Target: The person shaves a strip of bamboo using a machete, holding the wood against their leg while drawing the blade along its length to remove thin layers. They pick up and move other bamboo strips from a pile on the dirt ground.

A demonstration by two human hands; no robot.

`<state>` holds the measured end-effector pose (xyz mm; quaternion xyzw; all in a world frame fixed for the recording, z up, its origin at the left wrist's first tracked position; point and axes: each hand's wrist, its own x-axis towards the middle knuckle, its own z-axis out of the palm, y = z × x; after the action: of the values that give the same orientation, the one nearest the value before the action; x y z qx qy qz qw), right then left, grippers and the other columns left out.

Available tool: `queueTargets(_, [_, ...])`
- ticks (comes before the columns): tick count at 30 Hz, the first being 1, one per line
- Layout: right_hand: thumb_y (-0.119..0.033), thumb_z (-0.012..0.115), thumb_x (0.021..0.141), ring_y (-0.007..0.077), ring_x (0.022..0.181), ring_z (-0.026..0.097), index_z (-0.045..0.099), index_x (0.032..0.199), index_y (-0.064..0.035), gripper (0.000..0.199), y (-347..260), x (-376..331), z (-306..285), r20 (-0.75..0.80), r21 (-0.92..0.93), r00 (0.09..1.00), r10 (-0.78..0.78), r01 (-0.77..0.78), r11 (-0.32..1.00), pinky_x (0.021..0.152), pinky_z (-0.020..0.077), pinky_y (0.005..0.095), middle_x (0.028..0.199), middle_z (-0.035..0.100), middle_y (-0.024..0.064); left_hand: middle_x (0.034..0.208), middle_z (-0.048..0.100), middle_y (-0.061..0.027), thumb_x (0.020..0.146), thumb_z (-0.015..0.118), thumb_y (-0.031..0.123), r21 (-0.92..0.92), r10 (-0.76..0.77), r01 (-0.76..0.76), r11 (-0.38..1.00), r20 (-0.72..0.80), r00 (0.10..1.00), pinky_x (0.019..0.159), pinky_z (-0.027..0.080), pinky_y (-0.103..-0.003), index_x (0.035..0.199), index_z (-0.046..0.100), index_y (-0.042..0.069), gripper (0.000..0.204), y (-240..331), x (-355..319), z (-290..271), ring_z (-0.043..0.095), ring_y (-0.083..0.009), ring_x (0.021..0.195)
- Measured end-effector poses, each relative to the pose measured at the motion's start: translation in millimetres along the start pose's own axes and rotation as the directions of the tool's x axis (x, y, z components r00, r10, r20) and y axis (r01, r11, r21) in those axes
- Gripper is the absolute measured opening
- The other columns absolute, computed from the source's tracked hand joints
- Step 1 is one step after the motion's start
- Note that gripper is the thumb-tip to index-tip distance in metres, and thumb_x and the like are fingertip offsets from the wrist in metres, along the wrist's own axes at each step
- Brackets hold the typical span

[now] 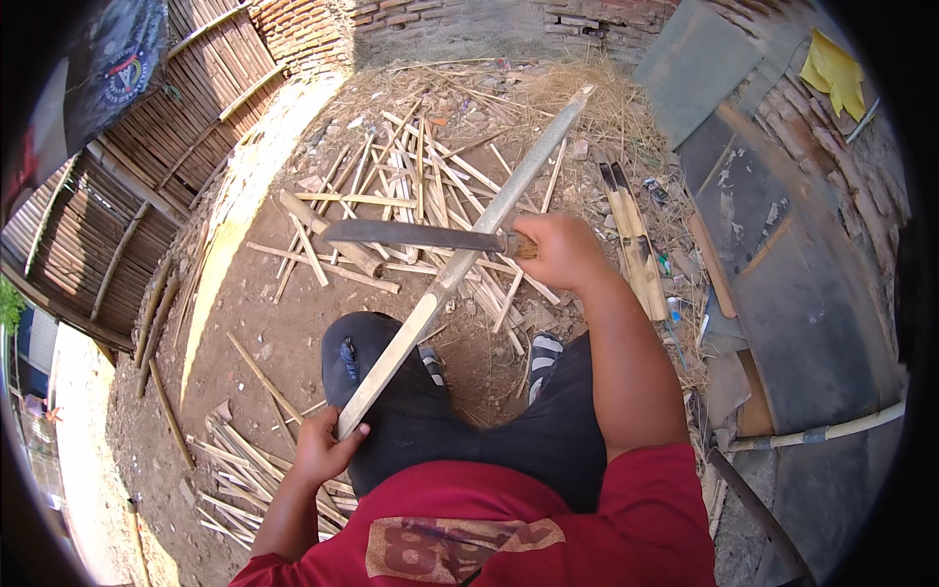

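Observation:
My left hand (325, 446) grips the near end of a long split bamboo strip (416, 328), which slants up and away to the right across my left thigh. The near stretch of the strip is pale and bare; its far part is greyer. In my right hand (564, 252) is the wooden handle of a machete (416, 234). The dark blade points left and crosses over the strip about midway along it. Whether the edge touches the strip I cannot tell. Beyond the blade, a thicker round bamboo piece (333, 235) lies on the ground.
A loose pile of split bamboo sticks (406, 176) spreads on the dirt ahead, and a second bundle (240, 474) lies at my left. Halved bamboo (631, 240) rests to the right, near dark boards (782, 274). A brick wall (421, 24) stands at the back, a bamboo-slat panel (186, 88) at the left.

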<state>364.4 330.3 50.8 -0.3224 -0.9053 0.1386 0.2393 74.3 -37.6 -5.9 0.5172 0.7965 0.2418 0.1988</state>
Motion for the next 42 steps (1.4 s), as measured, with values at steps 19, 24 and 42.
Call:
queueTargets(19, [-0.03,0.08,0.082,0.0384,0.093,0.072,0.072,0.117,-0.0101,0.041,7.0,3.2,-16.9,0.044,0.13,0.97,0.238,-0.242,0.962,0.082,0.0562,0.0449,0.097,0.074,0.0192,0.073,0.064,-0.0063,0.089,0.081,0.027,-0.082,-0.089,0.088,0.993,-0.011,0.996,0.062,0.048,-0.034,0.097,0.068,-0.003,0.034,17.3,0.6,-7.2,0.059,-0.0121,0.069])
queueTargets(24, [-0.035,0.081,0.085,0.0366,0.102,0.073,0.066,0.132,0.001,0.061,42.0,2.1,-7.5,-0.163,0.168,0.888,0.43,-0.404,0.899,0.09,0.0561,0.0437,0.109,0.074,0.0236,0.073,0.063,-0.0066,0.089,0.081,0.028,0.003,-0.12,0.12,0.993,0.012,0.993,0.063,0.048,-0.035,0.098,0.068,-0.003,0.034,21.5,-0.4,-4.4,0.058,-0.0134,0.069])
queueTargets(42, [-0.035,0.081,0.084,0.0373,0.106,0.072,0.069,0.133,-0.0086,0.057,42.3,1.1,-1.0,-0.084,0.151,0.902,0.424,-0.409,0.9,0.093,0.0563,0.0442,0.117,0.073,0.0217,0.067,0.061,-0.0134,0.086,0.084,0.032,-0.006,-0.037,0.037,0.999,-0.028,0.999,0.059,0.047,-0.037,0.085,0.064,0.0,0.038,11.5,2.2,6.1,0.059,-0.0215,0.061])
